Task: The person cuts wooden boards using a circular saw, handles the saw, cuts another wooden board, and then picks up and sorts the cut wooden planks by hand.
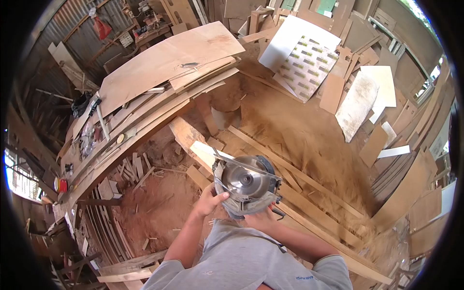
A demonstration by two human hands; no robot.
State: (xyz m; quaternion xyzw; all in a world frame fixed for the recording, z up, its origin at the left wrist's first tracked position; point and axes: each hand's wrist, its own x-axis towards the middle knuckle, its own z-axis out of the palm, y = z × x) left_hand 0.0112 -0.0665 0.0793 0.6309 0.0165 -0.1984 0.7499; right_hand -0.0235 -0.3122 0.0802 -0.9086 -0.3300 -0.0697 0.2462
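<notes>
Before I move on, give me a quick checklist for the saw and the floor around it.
1. Left hand and right hand on the black-and-silver circular saw: ok.
2. Round silver blade stopped: cannot tell.
3. Left thumb well away from the blade: not ok, looks close.
4. Saw's power disconnected: cannot tell.
5. Reddish-brown dirt floor free of scraps: not ok, wooden offcuts lie scattered.
</notes>
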